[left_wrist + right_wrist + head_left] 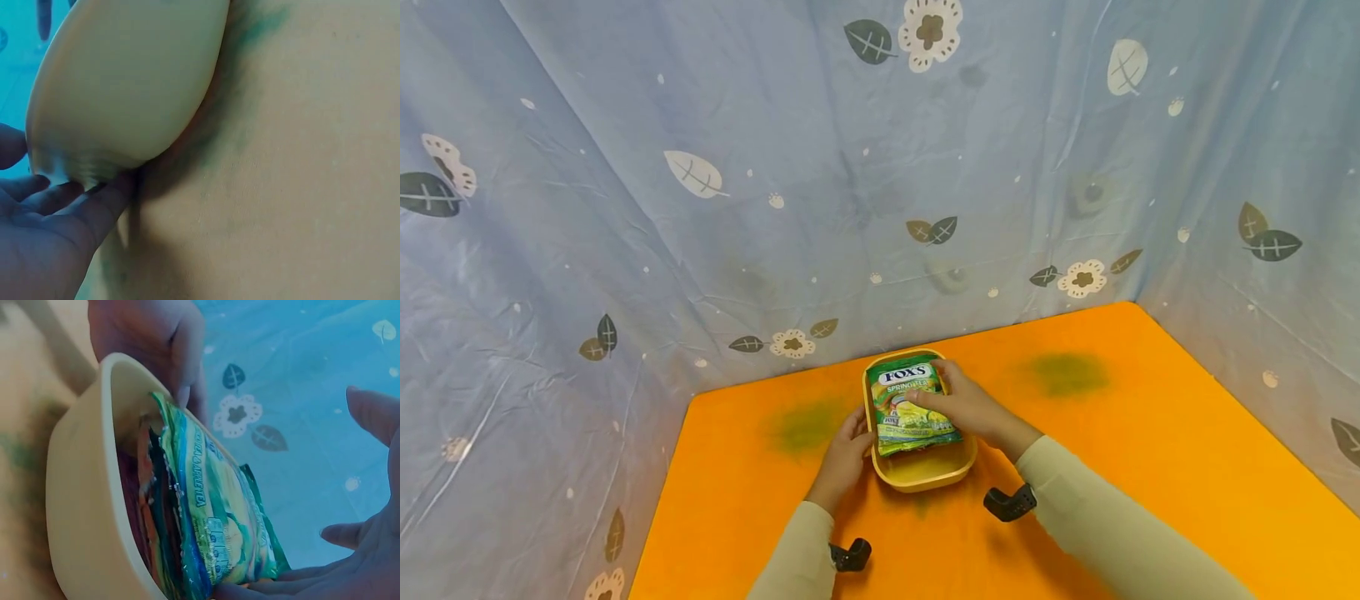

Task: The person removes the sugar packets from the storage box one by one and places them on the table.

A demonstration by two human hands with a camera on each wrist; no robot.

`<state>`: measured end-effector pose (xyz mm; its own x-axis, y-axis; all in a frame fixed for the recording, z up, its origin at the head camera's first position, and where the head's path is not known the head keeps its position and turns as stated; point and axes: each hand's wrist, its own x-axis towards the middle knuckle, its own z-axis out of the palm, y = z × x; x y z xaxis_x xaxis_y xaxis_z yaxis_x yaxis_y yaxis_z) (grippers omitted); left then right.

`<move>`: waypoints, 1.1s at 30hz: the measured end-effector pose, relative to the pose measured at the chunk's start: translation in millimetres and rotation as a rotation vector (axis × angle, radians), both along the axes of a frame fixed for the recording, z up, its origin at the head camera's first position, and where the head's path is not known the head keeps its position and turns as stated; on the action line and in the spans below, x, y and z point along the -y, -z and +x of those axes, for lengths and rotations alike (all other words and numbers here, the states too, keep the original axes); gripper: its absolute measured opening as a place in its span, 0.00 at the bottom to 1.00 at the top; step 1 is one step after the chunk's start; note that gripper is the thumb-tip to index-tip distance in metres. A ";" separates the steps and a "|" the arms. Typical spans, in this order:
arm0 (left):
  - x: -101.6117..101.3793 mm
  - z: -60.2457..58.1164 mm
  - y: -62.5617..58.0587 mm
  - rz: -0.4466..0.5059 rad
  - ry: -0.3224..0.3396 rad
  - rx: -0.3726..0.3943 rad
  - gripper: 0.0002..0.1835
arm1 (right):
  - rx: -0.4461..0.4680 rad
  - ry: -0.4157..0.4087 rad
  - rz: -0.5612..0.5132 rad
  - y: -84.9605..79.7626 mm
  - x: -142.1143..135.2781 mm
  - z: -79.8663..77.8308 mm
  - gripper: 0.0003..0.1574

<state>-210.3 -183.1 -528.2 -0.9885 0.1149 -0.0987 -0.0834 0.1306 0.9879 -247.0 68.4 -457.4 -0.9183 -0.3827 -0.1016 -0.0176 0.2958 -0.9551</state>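
A green FOX'S Spring Tea candy packet (910, 408) lies in a yellow plastic tub (925, 482) on the orange tabletop. Under it, the right wrist view shows the edges of several more packets (147, 487) stacked inside. My left hand (847, 450) grips the tub's left side, thumb at the rim and fingers against the outer wall. Over the tub's right side, my right hand (970, 408) has its fingers spread along the packet's edge. In the right wrist view its thumb (372, 419) stands away from the packet, while the lower fingers reach the packet's side.
Blue curtains (820, 250) printed with leaves and flowers enclose the orange table (1150, 467) at the back and both sides. The tub stands close to the table's back edge. Black straps with camera mounts (1009, 503) sit on both wrists.
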 end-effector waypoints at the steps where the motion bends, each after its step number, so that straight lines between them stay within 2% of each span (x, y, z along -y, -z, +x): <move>1: 0.8 -0.3 0.4 -0.003 0.001 0.005 0.36 | 0.005 0.007 -0.002 0.0 1.7 0.3 0.63; 5: 3.5 -1.7 1.6 -0.009 0.011 0.005 0.35 | 0.030 0.037 0.010 -0.2 8.2 0.2 0.65; 8: 4.1 -2.3 1.6 0.002 0.017 0.013 0.35 | 0.043 0.054 0.021 3.4 13.3 -0.6 0.64; 16: 4.1 -1.4 2.7 0.082 0.017 0.051 0.34 | 0.001 0.143 0.096 15.9 21.4 1.0 0.61; 24: 5.1 -2.9 6.2 0.140 0.022 0.075 0.35 | 0.038 0.202 0.012 22.0 24.9 -10.2 0.52; 33: 6.9 -4.1 7.8 0.156 0.015 0.100 0.34 | 0.009 0.197 0.010 31.9 22.2 -21.0 0.41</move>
